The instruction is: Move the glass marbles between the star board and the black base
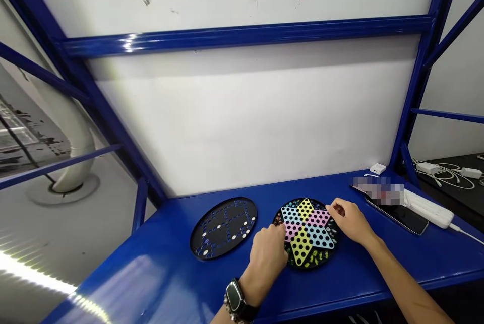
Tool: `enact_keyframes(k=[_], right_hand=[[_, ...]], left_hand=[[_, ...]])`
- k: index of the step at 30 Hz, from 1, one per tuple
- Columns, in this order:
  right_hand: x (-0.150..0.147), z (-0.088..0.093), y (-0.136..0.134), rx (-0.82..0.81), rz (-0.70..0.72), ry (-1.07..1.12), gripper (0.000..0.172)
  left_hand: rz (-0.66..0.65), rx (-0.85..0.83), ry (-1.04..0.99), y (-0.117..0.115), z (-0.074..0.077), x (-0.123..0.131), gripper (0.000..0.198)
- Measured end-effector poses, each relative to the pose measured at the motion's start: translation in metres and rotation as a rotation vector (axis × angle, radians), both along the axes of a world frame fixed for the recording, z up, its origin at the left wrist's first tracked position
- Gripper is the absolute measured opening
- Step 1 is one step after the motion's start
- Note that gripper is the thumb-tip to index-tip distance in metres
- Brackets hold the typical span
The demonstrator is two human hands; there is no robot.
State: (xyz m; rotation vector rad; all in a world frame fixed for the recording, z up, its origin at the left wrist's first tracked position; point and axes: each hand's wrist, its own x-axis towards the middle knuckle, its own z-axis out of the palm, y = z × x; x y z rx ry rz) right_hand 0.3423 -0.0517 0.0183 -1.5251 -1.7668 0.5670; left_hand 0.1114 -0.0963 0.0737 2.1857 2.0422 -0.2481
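A round Chinese checkers board [307, 232] with a star in yellow, pink and light blue lies on the blue table [170, 268]. My left hand [266, 257], a watch on its wrist, rests at the board's left rim with fingers curled onto it. My right hand [350, 219] sits at the board's right rim, fingers bent and pinched near the edge; what they hold, if anything, is too small to make out. A black round perforated lid or tray [224, 227] lies flat to the left, apart from both hands.
A phone [401, 214] and a white power strip [429, 209] lie at the right of the table, with a small white charger [377, 168] behind. Blue frame posts [412, 107] stand at the sides. White cables [442, 172] lie on a dark surface far right.
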Motion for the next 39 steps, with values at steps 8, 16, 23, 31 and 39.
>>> enact_keyframes(k=[8, 16, 23, 31, 39], right_hand=[[0.001, 0.000, 0.000, -0.025, 0.026, -0.021, 0.035], [0.002, -0.003, 0.001, -0.040, 0.040, -0.033, 0.035], [0.002, 0.000, 0.000, -0.041, 0.040, -0.043, 0.034], [0.002, 0.002, -0.001, -0.039, 0.039, -0.050, 0.034], [0.001, 0.001, -0.001, -0.040, 0.037, -0.059, 0.034]], left_hand=[[-0.096, 0.007, -0.026, -0.006, -0.004, -0.013, 0.022], [-0.138, -0.002, -0.146, -0.012, -0.016, -0.029, 0.020], [-0.233, -0.055, -0.282, 0.005, -0.016, -0.042, 0.010], [-0.212, 0.002, -0.293, 0.001, -0.015, -0.042, 0.009], [-0.187, -0.008, -0.386, 0.000, -0.017, -0.046, 0.014]])
